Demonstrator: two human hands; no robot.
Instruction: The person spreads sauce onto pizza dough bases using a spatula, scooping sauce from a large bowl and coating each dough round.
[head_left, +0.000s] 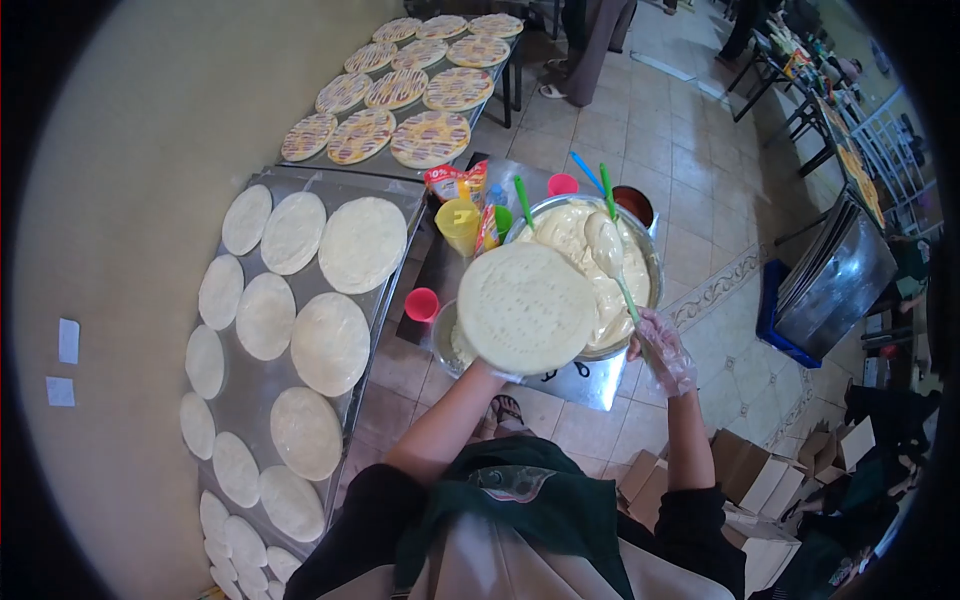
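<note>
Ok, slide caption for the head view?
Left hand supports round, flat pale dough; gloved right hand holds a green-handled spoon at a metal bowl of creamy mixture.

Two white papers [68, 341] on the wall [130, 220], cardboard boxes [745, 470] on floor tiles [720, 385]

Arms [440, 425] reach forward — right hand [667, 352] curled, left hand [497, 373] mostly hidden.

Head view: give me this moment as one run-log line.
left hand: under dough round, supporting it | right hand: gloved, gripping spoon | spoon: head over cream in bowl
</note>
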